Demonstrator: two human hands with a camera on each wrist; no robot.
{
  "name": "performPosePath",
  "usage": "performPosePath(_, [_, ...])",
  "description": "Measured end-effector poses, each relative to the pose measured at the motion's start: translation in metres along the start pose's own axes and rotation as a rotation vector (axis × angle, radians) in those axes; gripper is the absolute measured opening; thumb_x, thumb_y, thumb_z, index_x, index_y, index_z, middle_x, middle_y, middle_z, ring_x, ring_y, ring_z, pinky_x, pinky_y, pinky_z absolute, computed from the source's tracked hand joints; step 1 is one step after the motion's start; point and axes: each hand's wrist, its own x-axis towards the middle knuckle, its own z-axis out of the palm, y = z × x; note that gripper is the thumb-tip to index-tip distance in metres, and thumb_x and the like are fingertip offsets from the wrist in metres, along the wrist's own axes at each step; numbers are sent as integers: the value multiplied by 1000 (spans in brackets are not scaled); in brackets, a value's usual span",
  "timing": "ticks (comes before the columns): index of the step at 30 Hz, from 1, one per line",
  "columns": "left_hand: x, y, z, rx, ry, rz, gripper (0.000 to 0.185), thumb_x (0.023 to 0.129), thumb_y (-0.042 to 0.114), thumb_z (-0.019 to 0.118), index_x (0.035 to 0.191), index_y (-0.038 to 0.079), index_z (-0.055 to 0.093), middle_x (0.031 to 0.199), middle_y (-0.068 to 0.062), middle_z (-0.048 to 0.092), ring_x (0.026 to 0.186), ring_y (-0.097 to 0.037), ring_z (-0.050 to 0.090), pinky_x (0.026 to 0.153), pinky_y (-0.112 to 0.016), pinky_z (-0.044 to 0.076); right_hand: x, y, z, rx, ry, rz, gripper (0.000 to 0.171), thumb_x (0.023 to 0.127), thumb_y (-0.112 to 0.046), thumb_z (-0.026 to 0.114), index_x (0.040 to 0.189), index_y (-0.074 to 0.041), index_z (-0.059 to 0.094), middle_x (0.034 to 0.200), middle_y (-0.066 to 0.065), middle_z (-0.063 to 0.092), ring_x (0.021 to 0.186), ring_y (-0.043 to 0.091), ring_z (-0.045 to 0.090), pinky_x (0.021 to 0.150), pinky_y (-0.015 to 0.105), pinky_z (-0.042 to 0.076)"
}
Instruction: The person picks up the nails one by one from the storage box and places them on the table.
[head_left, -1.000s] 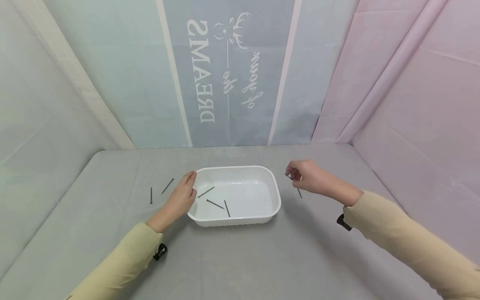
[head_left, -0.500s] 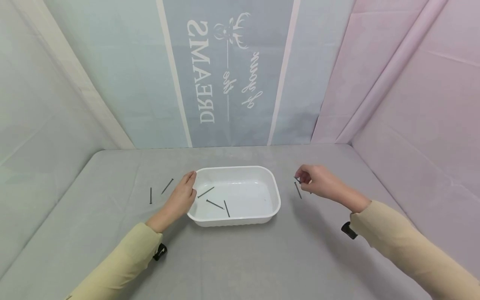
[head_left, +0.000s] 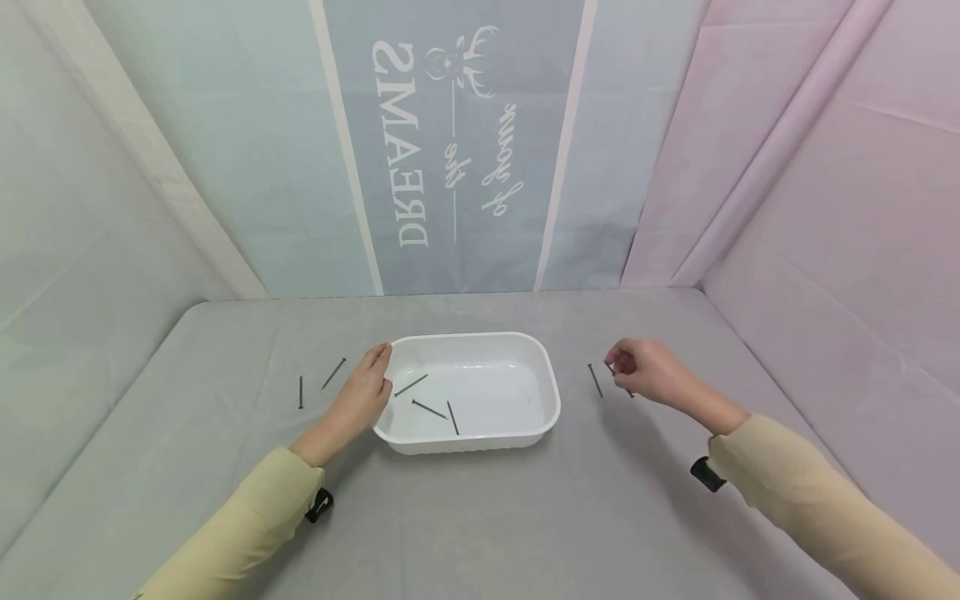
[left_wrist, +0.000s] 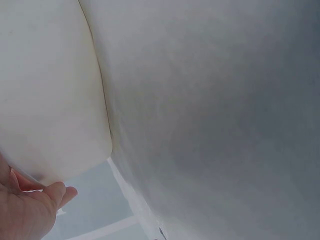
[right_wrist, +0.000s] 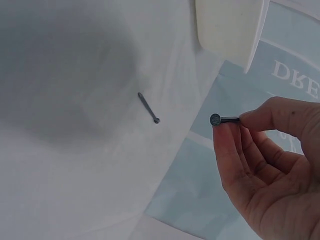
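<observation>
Pinching nail (right_wrist: pixel 223 120) in right hand (right_wrist: pixel 265 165)

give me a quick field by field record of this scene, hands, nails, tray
left hand: open, fingers resting against the left rim of the tray
right hand: pinches one held nail between thumb and fingers, above the table right of the tray
tray: white, rectangular, on the grey table
nails in tray: three, lying flat at its left end
nails left of tray: two on the table
nail right of tray: one on the table, beside the right hand
</observation>
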Motion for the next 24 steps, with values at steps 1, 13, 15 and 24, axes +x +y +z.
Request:
performPosePath(1, [0, 0, 0, 0, -2, -1, 49, 90, -2, 42, 135, -15, 28, 139, -29, 30, 127, -40, 32, 103, -47, 34, -1, 2, 0, 5, -3, 11, 15, 76, 3, 58, 91, 3, 59, 73, 5, 59, 65, 13, 52, 50, 24, 46])
performPosePath(13, [0, 0, -1, -13, -17, -9, 49, 90, -1, 42, 136, -14, 27, 140, -29, 29, 128, -40, 31, 103, -47, 33, -8, 21, 12, 79, -22, 101, 19, 77, 3, 57, 95, 8, 59, 75, 7, 58, 62, 13, 55, 49, 23, 50])
performPosePath(15, [0, 0, -2, -17, -19, -10, 50, 91, -1, 42, 136, -14, 27, 140, -29, 29, 128, -39, 31, 103, -47, 34, -8, 24, 13, 95, -22, 122, 19, 77, 2, 56, 95, 9, 58, 76, 8, 58, 62, 13, 56, 50, 24, 51])
performPosePath(24, [1, 0, -3, -9, -8, -13, 49, 90, -1, 43, 135, -14, 28, 139, -29, 30, 128, -39, 32, 103, -47, 33, -6, 44, 18, 177, -57, 238, 24, 80, 0, 53, 99, 13, 57, 81, 12, 57, 65, 14, 58, 56, 26, 55])
